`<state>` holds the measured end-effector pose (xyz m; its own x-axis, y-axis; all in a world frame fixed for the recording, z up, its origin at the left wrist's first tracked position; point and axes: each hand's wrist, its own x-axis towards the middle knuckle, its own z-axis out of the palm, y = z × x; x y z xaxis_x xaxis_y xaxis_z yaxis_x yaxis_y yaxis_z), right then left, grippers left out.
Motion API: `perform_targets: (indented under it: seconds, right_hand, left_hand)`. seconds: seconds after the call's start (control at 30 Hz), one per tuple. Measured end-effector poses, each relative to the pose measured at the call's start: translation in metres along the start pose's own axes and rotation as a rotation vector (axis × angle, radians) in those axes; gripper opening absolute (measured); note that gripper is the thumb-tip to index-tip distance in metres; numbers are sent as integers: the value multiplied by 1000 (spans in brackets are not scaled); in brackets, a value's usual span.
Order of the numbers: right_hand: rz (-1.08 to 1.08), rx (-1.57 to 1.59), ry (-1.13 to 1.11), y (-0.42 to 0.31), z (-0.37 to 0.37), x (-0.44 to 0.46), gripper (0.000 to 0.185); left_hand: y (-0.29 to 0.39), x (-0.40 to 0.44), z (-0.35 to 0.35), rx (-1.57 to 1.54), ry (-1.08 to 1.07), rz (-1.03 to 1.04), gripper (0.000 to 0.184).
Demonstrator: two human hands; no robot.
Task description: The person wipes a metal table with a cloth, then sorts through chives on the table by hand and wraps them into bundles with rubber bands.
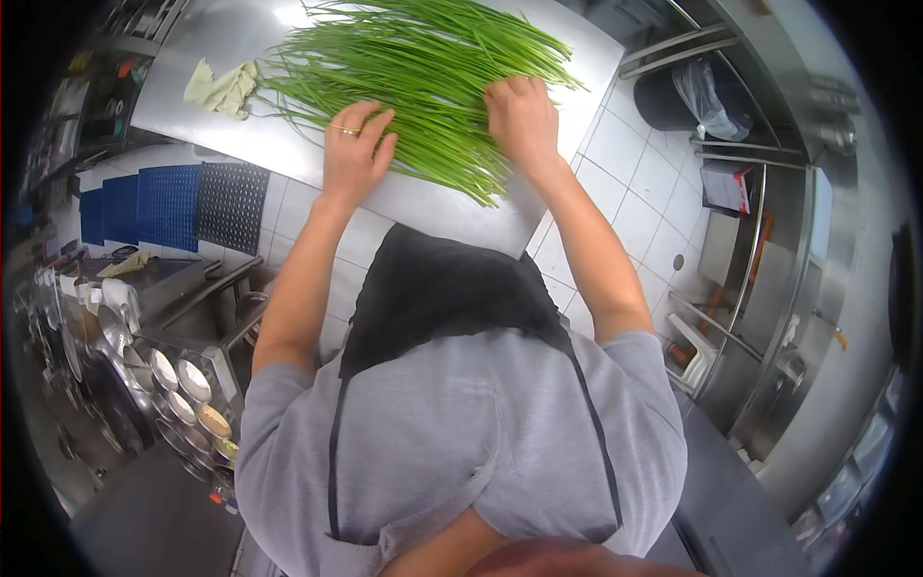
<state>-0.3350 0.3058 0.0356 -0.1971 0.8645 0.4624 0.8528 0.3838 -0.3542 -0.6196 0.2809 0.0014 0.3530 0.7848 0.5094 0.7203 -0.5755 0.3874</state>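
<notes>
Long green stalks (423, 72) lie spread in a wide layer across the steel table (192, 43), their thicker ends toward the right. At the near left part of the layer is my left hand (358, 152), fingers apart and fingertips by the stalks, a ring on one finger. My right hand (524, 115) rests at the right part of the layer with its fingers bent together over some stalks; what lies under the fingertips is hidden. A crumpled pale cloth (223, 88) lies left of the stalks.
Blue and black perforated mats (169, 207) lie on the floor at the left. Round containers of ingredients (192, 385) stand at the lower left. A black bin (663, 96) with a plastic liner and a steel rack (760, 260) are at the right.
</notes>
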Motion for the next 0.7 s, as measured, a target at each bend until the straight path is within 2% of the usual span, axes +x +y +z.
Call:
perform_targets:
  seconds: [0.07, 0.13, 0.27, 0.37, 0.47, 0.57, 0.67, 0.7]
  right_hand:
    - [-84, 94, -129, -17, -14, -9, 10]
    - [-2, 76, -214, -25, -10, -12, 10]
    - [239, 28, -296, -23, 5, -5, 12]
    - [292, 152, -256, -23, 3, -2, 13]
    - [139, 78, -125, -15, 1, -11, 13]
    - [107, 84, -40, -31, -25, -15, 12]
    - [240, 228, -531, -40, -45, -27, 11]
    - [238, 192, -520, -38, -41, -33, 11]
  left_hand:
    - [2, -4, -3, 50, -42, -3, 43]
    - [12, 1, -6, 116, -69, -2, 40]
    - [7, -3, -5, 52, -89, 2, 35]
    - [4, -7, -7, 15, -47, 12, 34]
    - [8, -9, -11, 7, 31, 7, 33]
    - [8, -13, -17, 8, 17, -14, 30]
    - [7, -20, -18, 9, -15, -6, 28]
    - [9, -23, -18, 4, -6, -1, 28]
